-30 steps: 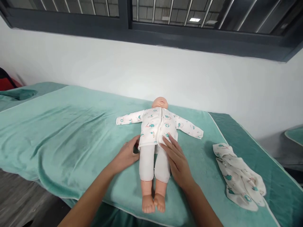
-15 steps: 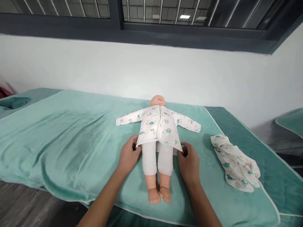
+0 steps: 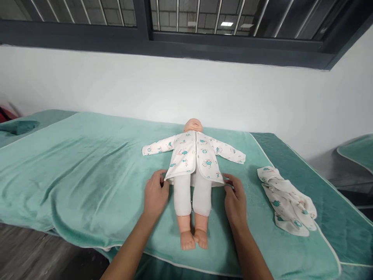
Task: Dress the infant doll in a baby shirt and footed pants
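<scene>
- My left hand (image 3: 155,192) has a narrow pinch, thumb and fingertips nearly together, on the corner of the jacket hem at my left.
- My right hand (image 3: 236,196) has a matching grip on the hem corner at my right, fingertips above the cloth and thumb below; how firmly it presses I cannot tell.
- The jacket (image 3: 186,153), white with small printed figures, is on the doll (image 3: 182,194), its sleeves stretched out to both sides.
- The doll lies on its back on the bed, head towards the far edge by the wall (image 3: 163,83) and bare feet towards the near edge.
- A second ago my right hand lay flat over the lower front of the jacket; now it is out at the side seam, level with my left.
- The two front panels have since parted at the bottom, leaving a narrow gap above the legs, so I judge the hem is now spread evenly and drawn straight.
- A crumpled printed garment (image 3: 288,200) rests near the right edge of the bed cover (image 3: 87,163), well apart from both hands, where it already lay.
</scene>
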Action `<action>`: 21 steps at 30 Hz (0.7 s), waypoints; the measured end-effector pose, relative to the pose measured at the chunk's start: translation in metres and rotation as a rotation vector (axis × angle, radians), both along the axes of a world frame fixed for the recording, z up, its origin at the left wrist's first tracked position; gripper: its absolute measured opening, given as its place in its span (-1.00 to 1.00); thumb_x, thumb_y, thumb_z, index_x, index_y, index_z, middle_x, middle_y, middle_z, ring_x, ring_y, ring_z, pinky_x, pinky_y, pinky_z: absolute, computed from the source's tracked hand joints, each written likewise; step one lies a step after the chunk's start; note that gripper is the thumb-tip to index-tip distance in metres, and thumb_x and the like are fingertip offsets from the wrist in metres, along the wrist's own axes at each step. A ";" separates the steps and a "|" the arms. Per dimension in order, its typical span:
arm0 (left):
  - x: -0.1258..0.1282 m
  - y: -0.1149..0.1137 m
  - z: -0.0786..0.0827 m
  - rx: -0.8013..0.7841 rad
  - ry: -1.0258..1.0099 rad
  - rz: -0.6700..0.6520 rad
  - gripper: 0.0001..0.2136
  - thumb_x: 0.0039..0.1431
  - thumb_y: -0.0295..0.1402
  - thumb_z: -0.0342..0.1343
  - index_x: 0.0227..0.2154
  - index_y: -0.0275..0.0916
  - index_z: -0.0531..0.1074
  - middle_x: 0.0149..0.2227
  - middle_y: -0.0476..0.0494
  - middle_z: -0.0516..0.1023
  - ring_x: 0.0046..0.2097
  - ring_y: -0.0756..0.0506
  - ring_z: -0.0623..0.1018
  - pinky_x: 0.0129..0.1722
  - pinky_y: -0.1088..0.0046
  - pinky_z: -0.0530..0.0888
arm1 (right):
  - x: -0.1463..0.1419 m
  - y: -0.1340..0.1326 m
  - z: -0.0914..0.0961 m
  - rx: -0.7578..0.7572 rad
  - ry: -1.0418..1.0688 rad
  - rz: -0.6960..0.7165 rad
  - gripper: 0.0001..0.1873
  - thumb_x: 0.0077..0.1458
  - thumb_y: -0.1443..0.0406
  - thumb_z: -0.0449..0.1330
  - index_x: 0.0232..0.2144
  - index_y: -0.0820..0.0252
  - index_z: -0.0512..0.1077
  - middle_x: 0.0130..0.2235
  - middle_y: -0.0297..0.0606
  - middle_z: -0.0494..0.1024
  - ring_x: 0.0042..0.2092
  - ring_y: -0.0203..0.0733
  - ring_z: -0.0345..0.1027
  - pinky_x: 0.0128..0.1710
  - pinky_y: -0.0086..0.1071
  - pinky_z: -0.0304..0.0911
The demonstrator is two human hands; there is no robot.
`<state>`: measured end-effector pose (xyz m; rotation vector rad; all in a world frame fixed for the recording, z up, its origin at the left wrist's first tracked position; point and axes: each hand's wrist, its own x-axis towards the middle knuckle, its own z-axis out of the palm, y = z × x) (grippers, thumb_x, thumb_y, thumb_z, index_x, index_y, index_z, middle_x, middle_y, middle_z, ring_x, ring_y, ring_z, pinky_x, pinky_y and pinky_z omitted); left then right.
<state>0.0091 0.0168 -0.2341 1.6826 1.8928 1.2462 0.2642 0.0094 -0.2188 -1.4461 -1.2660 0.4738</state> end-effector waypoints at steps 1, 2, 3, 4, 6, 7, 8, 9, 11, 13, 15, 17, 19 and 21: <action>-0.001 -0.001 0.000 0.017 -0.036 -0.001 -0.74 0.16 -0.39 -0.01 -0.10 -0.19 0.42 -0.41 -0.01 0.37 -0.33 -0.11 0.39 -0.26 0.35 0.31 | 0.001 -0.002 -0.001 -0.006 0.041 -0.012 -0.63 0.08 0.31 0.01 -0.09 0.13 0.47 -0.08 -0.19 0.49 -0.06 -0.12 0.34 0.00 -0.21 0.23; -0.001 -0.002 -0.001 0.040 -0.085 -0.010 -0.75 0.15 -0.40 0.01 -0.11 -0.19 0.42 -0.38 -0.02 0.39 -0.31 -0.11 0.40 -0.25 0.35 0.33 | 0.002 -0.004 -0.002 -0.015 0.082 -0.026 -0.63 0.08 0.30 0.02 -0.08 0.14 0.46 -0.08 -0.19 0.50 -0.06 -0.11 0.34 0.00 -0.20 0.24; -0.003 -0.002 -0.001 0.070 -0.148 -0.025 -0.75 0.13 -0.40 0.03 -0.11 -0.18 0.43 -0.34 -0.04 0.41 -0.28 -0.10 0.42 -0.23 0.36 0.36 | 0.002 -0.005 -0.002 -0.026 0.122 -0.036 -0.63 0.08 0.29 0.04 -0.07 0.14 0.46 -0.07 -0.19 0.50 -0.05 -0.11 0.35 0.00 -0.21 0.25; -0.004 -0.003 -0.002 0.104 -0.225 -0.042 -0.74 0.11 -0.41 0.05 -0.12 -0.17 0.43 -0.28 -0.06 0.44 -0.23 -0.10 0.45 -0.19 0.36 0.38 | 0.003 -0.006 -0.003 -0.036 0.161 -0.043 -0.63 0.08 0.27 0.07 -0.05 0.15 0.45 -0.07 -0.18 0.51 -0.04 -0.10 0.36 0.00 -0.21 0.26; -0.007 -0.001 -0.002 0.148 -0.414 -0.072 -0.74 0.10 -0.41 0.10 -0.12 -0.16 0.44 -0.13 -0.10 0.49 -0.09 -0.10 0.49 -0.07 0.35 0.41 | 0.005 -0.004 -0.003 -0.045 0.249 -0.044 -0.62 0.07 0.23 0.13 -0.05 0.16 0.45 -0.05 -0.18 0.53 -0.01 -0.10 0.38 0.02 -0.21 0.27; -0.008 0.002 -0.001 0.148 -0.520 -0.076 -0.75 0.10 -0.38 0.13 -0.12 -0.16 0.45 -0.08 -0.12 0.51 -0.03 -0.11 0.50 -0.02 0.34 0.42 | 0.006 0.000 -0.003 -0.046 0.297 -0.040 -0.62 0.06 0.21 0.16 -0.05 0.16 0.45 -0.05 -0.18 0.54 0.00 -0.09 0.39 0.04 -0.20 0.28; -0.010 0.007 0.001 0.132 -0.633 -0.078 -0.76 0.11 -0.35 0.17 -0.13 -0.17 0.46 -0.04 -0.14 0.53 0.01 -0.13 0.51 0.03 0.32 0.42 | 0.008 0.006 -0.001 -0.049 0.347 -0.033 -0.62 0.05 0.20 0.20 -0.07 0.16 0.46 -0.05 -0.19 0.55 0.01 -0.09 0.40 0.06 -0.20 0.28; -0.010 0.012 0.005 0.104 -0.751 -0.085 -0.75 0.11 -0.31 0.20 -0.13 -0.19 0.48 -0.02 -0.16 0.54 0.03 -0.14 0.52 0.06 0.30 0.42 | 0.010 0.013 0.000 -0.058 0.403 -0.021 -0.63 0.03 0.18 0.23 -0.10 0.17 0.48 -0.06 -0.19 0.57 0.01 -0.08 0.41 0.08 -0.18 0.29; -0.009 0.026 0.014 0.017 -0.968 -0.135 -0.72 0.10 -0.24 0.26 -0.15 -0.23 0.50 0.00 -0.22 0.57 0.04 -0.17 0.55 0.08 0.27 0.45 | 0.012 0.031 0.006 -0.108 0.530 0.041 -0.68 0.00 0.14 0.28 -0.20 0.17 0.51 -0.12 -0.21 0.62 -0.02 -0.06 0.45 0.08 -0.16 0.31; -0.006 0.042 0.025 -0.119 -1.105 -0.248 -0.69 0.12 -0.19 0.26 -0.15 -0.28 0.51 -0.01 -0.28 0.59 0.02 -0.19 0.58 0.06 0.27 0.48 | 0.011 0.052 0.012 -0.206 0.663 0.194 -0.75 -0.01 0.14 0.31 -0.31 0.16 0.52 -0.21 -0.24 0.65 -0.08 -0.06 0.50 0.05 -0.15 0.37; -0.002 0.057 0.032 -0.274 -1.155 -0.367 -0.65 0.17 -0.14 0.23 -0.12 -0.32 0.53 -0.03 -0.32 0.62 -0.02 -0.20 0.61 0.01 0.27 0.53 | 0.006 0.071 0.018 -0.300 0.743 0.367 -0.79 0.00 0.14 0.30 -0.37 0.14 0.53 -0.27 -0.24 0.66 -0.14 -0.04 0.53 -0.04 -0.14 0.43; 0.004 0.070 0.036 -0.370 -1.168 -0.428 -0.61 0.19 -0.12 0.21 -0.08 -0.35 0.53 -0.06 -0.34 0.64 -0.07 -0.22 0.63 -0.05 0.27 0.57 | 0.000 0.084 0.022 -0.351 0.764 0.467 -0.78 0.01 0.12 0.30 -0.36 0.14 0.54 -0.31 -0.24 0.67 -0.18 0.00 0.55 -0.15 -0.10 0.48; 0.010 0.079 0.036 -0.387 -1.173 -0.427 -0.59 0.17 -0.15 0.23 -0.04 -0.37 0.52 -0.10 -0.35 0.65 -0.12 -0.22 0.65 -0.09 0.28 0.59 | -0.005 0.092 0.023 -0.356 0.766 0.511 -0.75 0.01 0.12 0.31 -0.31 0.14 0.54 -0.31 -0.24 0.68 -0.19 0.02 0.56 -0.23 -0.09 0.50; 0.016 0.086 0.035 -0.363 -1.176 -0.430 -0.59 0.15 -0.21 0.26 -0.02 -0.38 0.51 -0.11 -0.34 0.66 -0.14 -0.21 0.66 -0.11 0.30 0.60 | -0.007 0.095 0.022 -0.335 0.775 0.563 -0.71 0.02 0.13 0.32 -0.22 0.13 0.55 -0.25 -0.24 0.68 -0.17 0.01 0.56 -0.22 -0.11 0.50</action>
